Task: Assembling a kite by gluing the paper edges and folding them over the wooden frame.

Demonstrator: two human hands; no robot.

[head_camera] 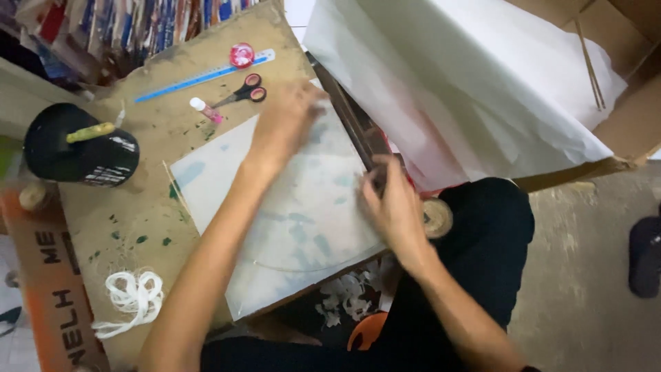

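Observation:
A pale sheet of thin paper (296, 220) with faint blue-green smudges lies on a brown board (138, 220). My left hand (286, 120) rests flat on the sheet's far edge, fingers spread and blurred. At the sheet's right edge is my right hand (389, 203), fingers curled, next to a dark strip along the board's side; whether it grips anything is unclear. A thin curved stick shows through the paper near the front.
Scissors (244, 91), a blue ruler (200, 77), a glue tube (205, 109), a pink tape roll (242, 55) lie at the back. A black can (79, 148) stands left. White string (131, 297) lies in front. Twine roll (438, 218), large white paper (468, 89) on cardboard box right.

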